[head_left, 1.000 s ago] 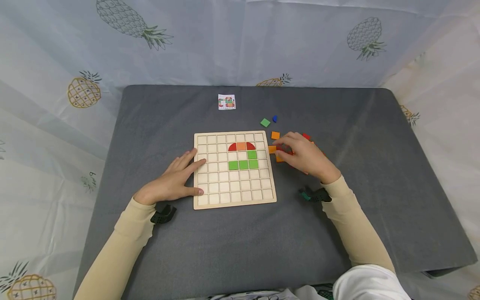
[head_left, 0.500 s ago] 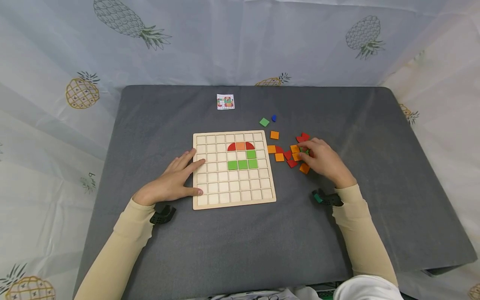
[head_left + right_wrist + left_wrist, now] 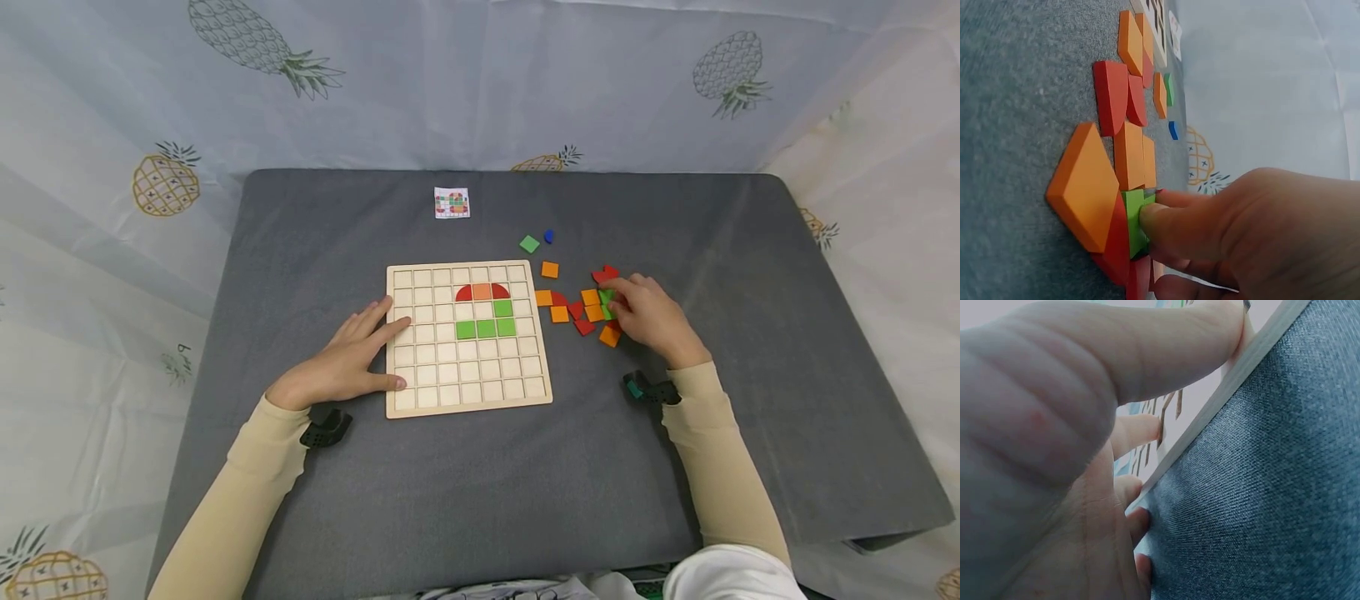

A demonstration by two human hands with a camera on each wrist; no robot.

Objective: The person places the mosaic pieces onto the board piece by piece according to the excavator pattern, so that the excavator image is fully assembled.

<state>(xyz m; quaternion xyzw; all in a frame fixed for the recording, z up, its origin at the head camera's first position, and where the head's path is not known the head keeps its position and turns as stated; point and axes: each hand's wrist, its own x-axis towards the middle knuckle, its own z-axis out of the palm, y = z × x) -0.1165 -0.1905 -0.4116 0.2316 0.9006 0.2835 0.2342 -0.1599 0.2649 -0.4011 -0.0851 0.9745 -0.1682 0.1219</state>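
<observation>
A wooden grid board (image 3: 427, 379) lies on the dark grey table. Set in its cells are red quarter-round tiles (image 3: 463, 293) on either side of an orange square, with several green square tiles (image 3: 487, 329) below. My left hand (image 3: 341, 358) rests on the board's left edge, fingers spread; in the left wrist view the thumb (image 3: 1166, 350) lies over the rim. Right of the board, my right hand (image 3: 651, 315) is at a pile of loose tiles, pinching a green square tile (image 3: 1134, 215) between thumb and forefinger. The hand partly hides that tile and its neighbours.
Loose orange tiles (image 3: 592, 312) and red tiles (image 3: 584, 327) lie between the board and my right hand. Farther back are a single green tile (image 3: 529, 244) and a small blue piece (image 3: 549, 237). A small pattern card (image 3: 452, 203) lies near the table's far edge.
My right hand has moved right, from the orange tiles beside the board to the green tiles in the pile. My left hand and the tiles on the board have stayed put.
</observation>
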